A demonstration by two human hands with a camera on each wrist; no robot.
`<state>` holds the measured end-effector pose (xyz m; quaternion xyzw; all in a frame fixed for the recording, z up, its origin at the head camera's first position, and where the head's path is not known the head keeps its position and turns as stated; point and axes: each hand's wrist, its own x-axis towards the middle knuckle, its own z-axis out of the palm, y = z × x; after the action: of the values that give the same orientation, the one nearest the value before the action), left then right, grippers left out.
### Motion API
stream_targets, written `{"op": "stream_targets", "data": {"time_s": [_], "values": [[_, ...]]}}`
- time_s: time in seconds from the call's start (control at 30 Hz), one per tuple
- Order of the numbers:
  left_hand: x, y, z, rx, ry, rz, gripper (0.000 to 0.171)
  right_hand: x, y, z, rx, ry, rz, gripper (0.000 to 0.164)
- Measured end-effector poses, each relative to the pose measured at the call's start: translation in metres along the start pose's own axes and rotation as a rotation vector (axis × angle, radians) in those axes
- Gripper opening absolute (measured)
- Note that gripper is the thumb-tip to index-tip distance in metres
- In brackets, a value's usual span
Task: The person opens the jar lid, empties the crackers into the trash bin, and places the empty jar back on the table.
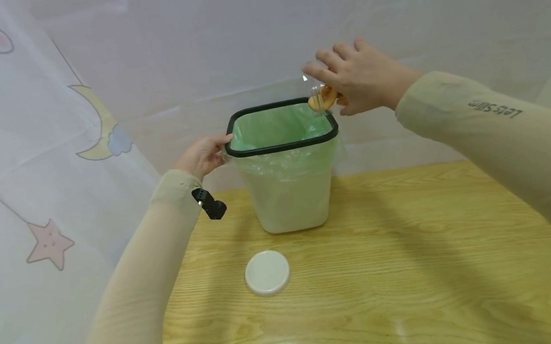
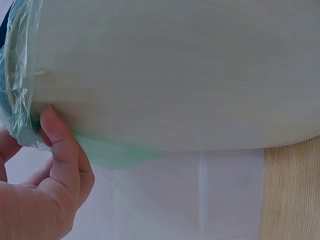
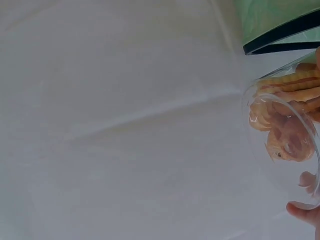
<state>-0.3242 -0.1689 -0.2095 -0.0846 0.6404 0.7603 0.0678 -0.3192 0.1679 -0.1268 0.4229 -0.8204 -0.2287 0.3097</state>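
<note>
A pale trash bin with a black rim stands on the table, lined with a thin green bag. My left hand grips the bin's left rim, thumb on top and fingers curled under the bag's overhang. In the left wrist view those fingers lie against the bin wall and bag edge. My right hand holds a clear jar tipped sideways at the bin's right rim. Orange-brown pieces, some ridged and stick-like, sit inside the jar. One rounded piece shows near its mouth, over the rim.
A round white lid lies flat on the wooden table in front of the bin. Behind hangs a pale cloth with a moon and a star printed on it. A small black camera is strapped to my left wrist.
</note>
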Motion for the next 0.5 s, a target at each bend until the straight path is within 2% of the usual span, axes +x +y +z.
{"op": "stream_targets", "data": {"time_s": [0.1, 0.17, 0.4, 0.5], "values": [[-0.0009, 0.0004, 0.0008, 0.012, 0.003, 0.001, 0.033, 0.0015, -0.0001, -0.0002, -0.026, -0.003, -0.008, 0.104], [-0.0014, 0.0008, 0.0011, 0.016, 0.002, 0.001, 0.031, 0.0024, 0.0003, -0.0004, -0.043, 0.003, -0.014, 0.102], [-0.0015, 0.0018, -0.0004, 0.015, 0.003, -0.005, 0.007, 0.0058, 0.0011, -0.0018, -0.054, 0.013, -0.022, 0.101], [-0.0009, 0.0013, -0.0007, 0.016, 0.003, -0.007, 0.016, 0.0065, 0.0009, -0.0018, -0.079, -0.001, -0.031, 0.099]]}}
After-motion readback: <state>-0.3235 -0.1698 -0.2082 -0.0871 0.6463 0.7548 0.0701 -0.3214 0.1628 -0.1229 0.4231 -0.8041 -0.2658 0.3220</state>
